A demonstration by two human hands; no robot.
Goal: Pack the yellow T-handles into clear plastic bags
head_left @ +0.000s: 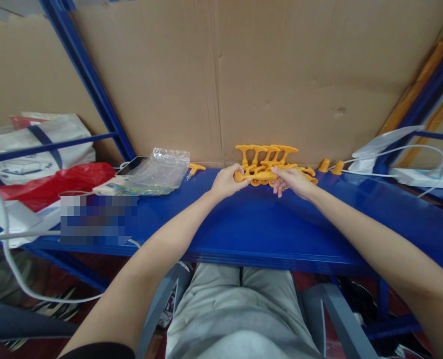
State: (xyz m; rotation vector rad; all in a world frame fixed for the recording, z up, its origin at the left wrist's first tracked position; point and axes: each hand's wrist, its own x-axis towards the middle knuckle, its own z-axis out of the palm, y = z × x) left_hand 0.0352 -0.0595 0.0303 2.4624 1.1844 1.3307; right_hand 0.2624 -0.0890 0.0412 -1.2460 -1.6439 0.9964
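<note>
In the head view, my left hand (227, 182) pinches the round end of a yellow-orange plastic piece (263, 176) held level just above the blue table. My right hand (294, 183) has its thumb and forefinger closed on the other end of the same piece, its remaining fingers loosely curled. Right behind both hands stand several yellow-orange T-shaped plastic pieces (268, 149) in a row, with more looped yellow parts (307, 171) partly hidden by my right hand. Two small orange cone-shaped caps (324, 165) stand farther right.
Left of my hands lies a T-handled piece (197, 167) with a small silvery part. Beyond it are a clear zip bag (161, 172), a red plastic bag (53, 185) and white cables. A cardboard wall (221, 75) backs the blue table (244, 224); blue posts frame both sides.
</note>
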